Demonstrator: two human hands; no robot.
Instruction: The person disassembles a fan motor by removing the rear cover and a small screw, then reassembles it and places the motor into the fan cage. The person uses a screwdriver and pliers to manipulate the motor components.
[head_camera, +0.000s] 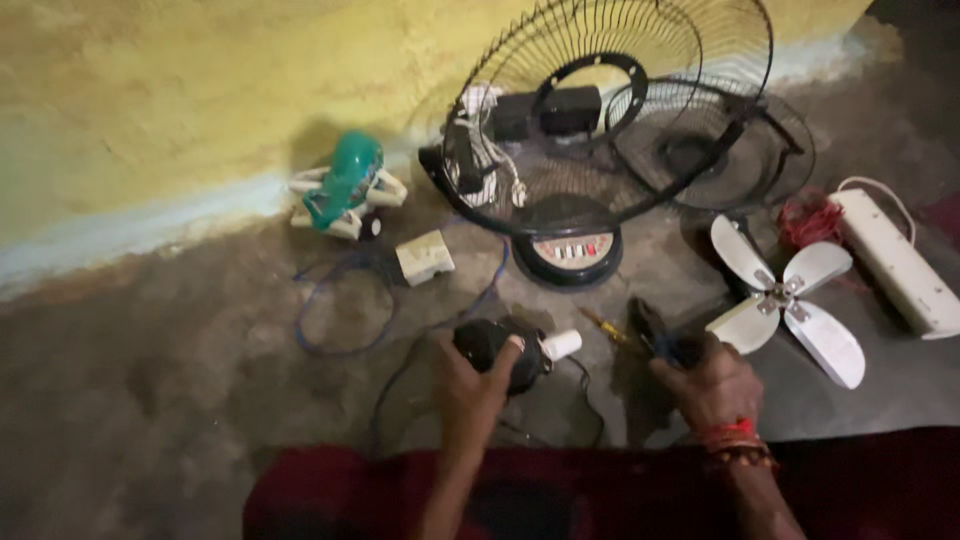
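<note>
My left hand (474, 385) grips a black fan motor (497, 347) with a white cap on its shaft (560, 345), held just above the floor. My right hand (712, 384), with red thread bracelets at the wrist, is closed around the dark handles of a pair of pliers (652, 330) that point up and left. A yellow-handled screwdriver (605, 327) lies on the floor between the two hands. A black cable runs from the motor across the floor.
A table fan base with buttons (567, 250) and black wire guards (600, 110) stands ahead by the yellow wall. A white fan blade (790, 300) and white power strip (895, 260) lie right. A green-and-white device (345, 185), a small white box (424, 257) and blue wire (345, 305) lie left.
</note>
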